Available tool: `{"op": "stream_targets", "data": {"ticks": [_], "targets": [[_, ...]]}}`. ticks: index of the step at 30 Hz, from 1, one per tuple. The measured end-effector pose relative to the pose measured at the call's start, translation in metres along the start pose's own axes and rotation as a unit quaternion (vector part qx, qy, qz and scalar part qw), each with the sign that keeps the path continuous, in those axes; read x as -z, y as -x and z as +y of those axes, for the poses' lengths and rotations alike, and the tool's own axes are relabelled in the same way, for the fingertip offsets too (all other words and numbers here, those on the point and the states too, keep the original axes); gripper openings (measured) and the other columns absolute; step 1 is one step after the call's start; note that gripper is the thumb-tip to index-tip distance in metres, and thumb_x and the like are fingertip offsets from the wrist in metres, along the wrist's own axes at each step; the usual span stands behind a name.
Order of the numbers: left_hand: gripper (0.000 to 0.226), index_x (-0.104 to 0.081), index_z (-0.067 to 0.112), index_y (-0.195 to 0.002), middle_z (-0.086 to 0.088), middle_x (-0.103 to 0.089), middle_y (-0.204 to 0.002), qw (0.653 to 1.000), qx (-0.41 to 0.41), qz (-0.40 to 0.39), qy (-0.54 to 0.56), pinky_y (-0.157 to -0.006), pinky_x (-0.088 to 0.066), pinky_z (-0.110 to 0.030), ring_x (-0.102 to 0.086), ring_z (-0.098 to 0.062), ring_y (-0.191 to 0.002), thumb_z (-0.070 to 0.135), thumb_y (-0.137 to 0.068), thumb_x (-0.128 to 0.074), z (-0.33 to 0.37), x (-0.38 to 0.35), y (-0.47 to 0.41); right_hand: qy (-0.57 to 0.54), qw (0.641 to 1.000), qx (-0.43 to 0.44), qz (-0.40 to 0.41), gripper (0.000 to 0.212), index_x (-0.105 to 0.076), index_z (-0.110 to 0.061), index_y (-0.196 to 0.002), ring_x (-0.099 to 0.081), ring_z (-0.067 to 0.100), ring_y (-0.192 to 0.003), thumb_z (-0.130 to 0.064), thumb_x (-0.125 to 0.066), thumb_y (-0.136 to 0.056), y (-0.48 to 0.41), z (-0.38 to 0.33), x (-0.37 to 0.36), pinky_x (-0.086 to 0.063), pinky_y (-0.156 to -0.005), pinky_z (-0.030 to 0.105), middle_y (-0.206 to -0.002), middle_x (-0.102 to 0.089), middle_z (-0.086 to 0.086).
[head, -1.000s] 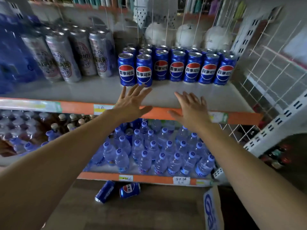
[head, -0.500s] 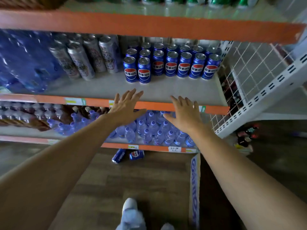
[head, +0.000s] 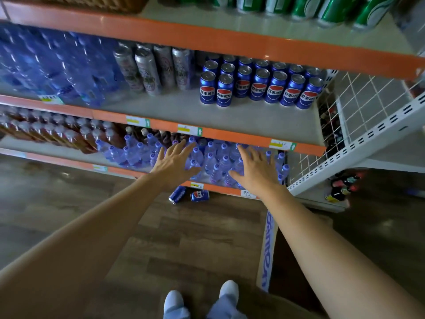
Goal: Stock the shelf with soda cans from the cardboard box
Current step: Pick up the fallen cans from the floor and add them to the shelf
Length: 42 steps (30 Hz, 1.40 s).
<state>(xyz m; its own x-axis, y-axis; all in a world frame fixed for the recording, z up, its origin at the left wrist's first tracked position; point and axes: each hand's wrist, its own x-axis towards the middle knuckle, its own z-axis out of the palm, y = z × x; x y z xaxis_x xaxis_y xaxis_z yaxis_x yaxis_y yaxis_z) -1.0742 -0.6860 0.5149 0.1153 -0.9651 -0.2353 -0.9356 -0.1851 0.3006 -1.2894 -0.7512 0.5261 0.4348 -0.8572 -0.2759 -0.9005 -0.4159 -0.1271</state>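
Observation:
Several blue soda cans (head: 259,85) stand in rows at the right of the middle shelf (head: 230,116). Two more blue cans (head: 199,195) lie on their sides on the wooden floor just below the bottom shelf. My left hand (head: 174,163) and my right hand (head: 256,168) are stretched out in front of me with fingers spread, holding nothing, in front of the lower shelf's bottles. A cardboard box flap (head: 268,245) with blue lettering stands by my right forearm; the box's inside is dark.
Tall silver cans (head: 149,67) and wrapped blue water packs (head: 53,65) fill the middle shelf's left. Small water bottles (head: 213,160) crowd the lower shelf. Green cans (head: 333,8) stand on the top shelf. A white wire rack (head: 368,120) juts out at the right. My feet (head: 200,300) stand below.
My view has pulled back and tilted down, bringing the top shelf, floor and my feet into sight. Both empty hands dropped from the middle shelf's edge to in front of the lower shelf.

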Motion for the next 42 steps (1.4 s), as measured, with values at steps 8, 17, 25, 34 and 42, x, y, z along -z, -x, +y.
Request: {"op": "stream_targets", "data": {"ticks": [8,17,25,34,42], "targets": [[0.08,-0.005,0.03,-0.149,-0.001,-0.002,-0.158,0.999,0.016,-0.047,0.021,-0.117,-0.002,-0.048,-0.002,-0.021,-0.145,0.053,-0.087,-0.051,-0.072,0.011,0.046,0.0,0.999,-0.001,-0.041,0.082,-0.003,-0.023,-0.151,-0.015,0.03,-0.144,-0.058,-0.045,-0.09,0.009,-0.073,-0.022,-0.011,-0.114,0.051,-0.157,-0.013,0.011],[0.082,-0.007,0.029,-0.149,-0.002,-0.004,-0.158,0.995,0.064,-0.064,0.034,-0.116,-0.006,-0.045,-0.006,-0.023,-0.145,0.049,-0.087,-0.056,-0.158,-0.011,0.064,-0.004,0.995,0.04,-0.091,0.082,-0.001,-0.024,-0.151,-0.014,0.03,-0.144,-0.057,-0.046,-0.09,-0.013,-0.139,-0.067,-0.013,-0.115,0.052,-0.157,-0.013,0.01],[0.088,-0.01,0.031,-0.149,0.001,-0.007,-0.158,0.99,0.103,-0.079,0.055,-0.117,-0.01,-0.043,-0.007,-0.019,-0.145,0.058,-0.08,-0.058,-0.181,-0.067,0.043,0.022,0.99,0.051,-0.13,0.085,-0.003,-0.024,-0.15,-0.016,0.026,-0.144,-0.056,-0.05,-0.088,-0.048,-0.134,-0.126,-0.014,-0.114,0.049,-0.156,-0.017,0.007],[0.086,-0.011,0.03,-0.148,0.004,-0.009,-0.156,0.986,0.122,-0.083,0.078,-0.114,-0.011,-0.036,-0.011,-0.02,-0.144,0.048,-0.082,-0.062,-0.186,-0.138,-0.005,0.013,0.984,0.065,-0.164,0.087,-0.006,-0.024,-0.15,-0.024,0.029,-0.14,-0.053,-0.056,-0.085,-0.102,-0.101,-0.201,-0.022,-0.112,0.045,-0.155,-0.021,0.008],[0.087,-0.011,0.031,-0.148,0.001,-0.007,-0.157,0.987,0.092,-0.112,0.074,-0.116,-0.01,-0.039,-0.009,-0.021,-0.144,0.051,-0.081,-0.061,-0.215,-0.231,-0.056,-0.014,0.983,0.042,-0.176,0.089,-0.005,-0.022,-0.15,-0.025,0.03,-0.14,-0.05,-0.058,-0.085,-0.156,-0.083,-0.296,-0.025,-0.111,0.044,-0.154,-0.022,0.008]]}}
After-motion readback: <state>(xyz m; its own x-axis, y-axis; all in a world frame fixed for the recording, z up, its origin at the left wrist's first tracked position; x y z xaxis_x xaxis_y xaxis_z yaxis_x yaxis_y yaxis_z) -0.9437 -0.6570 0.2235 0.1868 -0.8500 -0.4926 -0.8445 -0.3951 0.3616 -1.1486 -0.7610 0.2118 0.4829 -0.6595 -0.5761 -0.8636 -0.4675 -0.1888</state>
